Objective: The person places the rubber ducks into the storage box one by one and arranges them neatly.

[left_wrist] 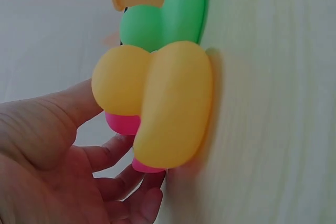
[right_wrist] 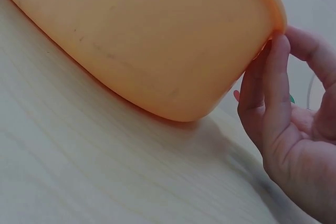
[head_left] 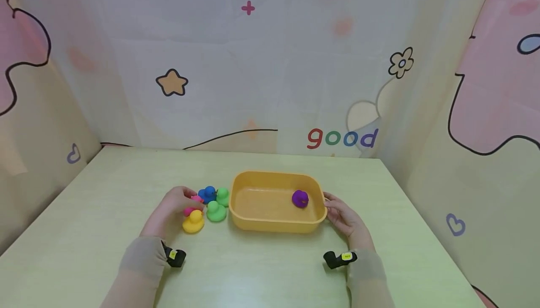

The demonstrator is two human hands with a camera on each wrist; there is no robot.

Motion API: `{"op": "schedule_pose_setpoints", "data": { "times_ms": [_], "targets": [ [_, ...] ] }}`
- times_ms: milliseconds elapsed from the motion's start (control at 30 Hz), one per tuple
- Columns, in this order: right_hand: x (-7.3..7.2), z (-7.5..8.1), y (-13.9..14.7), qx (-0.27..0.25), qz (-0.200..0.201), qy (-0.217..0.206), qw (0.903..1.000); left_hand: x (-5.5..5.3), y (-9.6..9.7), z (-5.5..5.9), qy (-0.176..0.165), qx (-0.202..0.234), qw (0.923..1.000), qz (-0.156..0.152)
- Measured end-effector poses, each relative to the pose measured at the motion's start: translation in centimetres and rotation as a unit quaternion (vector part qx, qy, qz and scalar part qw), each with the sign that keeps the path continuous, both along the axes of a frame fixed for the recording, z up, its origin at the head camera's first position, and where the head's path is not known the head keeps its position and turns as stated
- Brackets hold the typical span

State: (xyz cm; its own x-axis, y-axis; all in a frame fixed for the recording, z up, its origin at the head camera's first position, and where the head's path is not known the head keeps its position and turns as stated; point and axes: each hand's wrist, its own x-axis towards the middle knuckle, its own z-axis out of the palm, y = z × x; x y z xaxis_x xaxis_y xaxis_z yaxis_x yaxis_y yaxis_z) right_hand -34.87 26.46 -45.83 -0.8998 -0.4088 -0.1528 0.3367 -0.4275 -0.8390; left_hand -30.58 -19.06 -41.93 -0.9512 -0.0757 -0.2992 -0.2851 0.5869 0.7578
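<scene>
My left hand [head_left: 174, 202] is around a pink rubber duck [left_wrist: 124, 124], its thumb and fingers on either side; the duck is partly hidden. A yellow rubber duck [head_left: 193, 222] stands just in front of it and covers much of the grip in the left wrist view. Two green ducks, one nearer [head_left: 216, 212] and one farther, and a blue duck [head_left: 207, 194] cluster to the right. My right hand [head_left: 345, 215] pinches the right rim of an orange-yellow plastic basin [head_left: 274, 226]. Inside the basin, toward its right end, sits a purple duck [head_left: 300, 199].
The pale wood-grain table [head_left: 253, 270] carries everything. Behind it and at both sides hang printed fabric walls [head_left: 270, 78]. The duck cluster lies close against the basin's left side.
</scene>
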Motion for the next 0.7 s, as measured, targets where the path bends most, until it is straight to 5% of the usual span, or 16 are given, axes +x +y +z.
{"op": "schedule_pose_setpoints", "data": {
  "times_ms": [467, 700],
  "targets": [
    [0.1, -0.2, 0.2, -0.006, 0.005, 0.02, 0.9998, -0.2, -0.7, -0.5, 0.007, -0.026, 0.9994, 0.021],
    [0.1, -0.1, 0.0, -0.012, 0.003, 0.004, 0.9999, -0.5, -1.9, -0.6, 0.018, 0.042, 0.9982, 0.04]
  ]
}}
